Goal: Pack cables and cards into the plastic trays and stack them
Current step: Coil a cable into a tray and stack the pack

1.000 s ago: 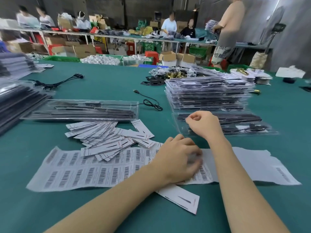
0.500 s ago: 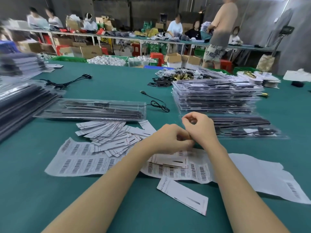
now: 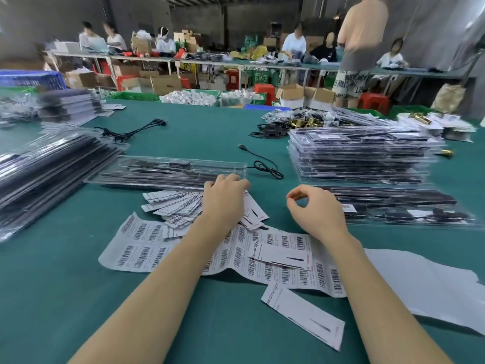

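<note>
My left hand (image 3: 225,200) rests palm-down on a fanned pile of white cards (image 3: 173,206), its fingertips at the near edge of a clear plastic tray (image 3: 168,172) that holds black cables. To its right hovers my right hand (image 3: 315,208), thumb and forefinger touching in a ring with nothing visible between them. A sheet of barcode stickers (image 3: 147,248) lies under my forearms, with one card (image 3: 286,256) on it. Another card (image 3: 304,316) lies nearer me. Just past my right hand sit filled trays (image 3: 393,206), with a tall stack of packed trays (image 3: 362,156) behind them.
A loose black cable (image 3: 265,166) lies between the tray and the stack. More tray stacks (image 3: 52,164) line the left side. White backing paper (image 3: 433,290) spreads at the right. Another cable (image 3: 131,131) lies farther back. People work at a bench behind.
My left hand has left the barcode sheet and moved forward onto the card pile. My right hand has drawn apart from it to the right.
</note>
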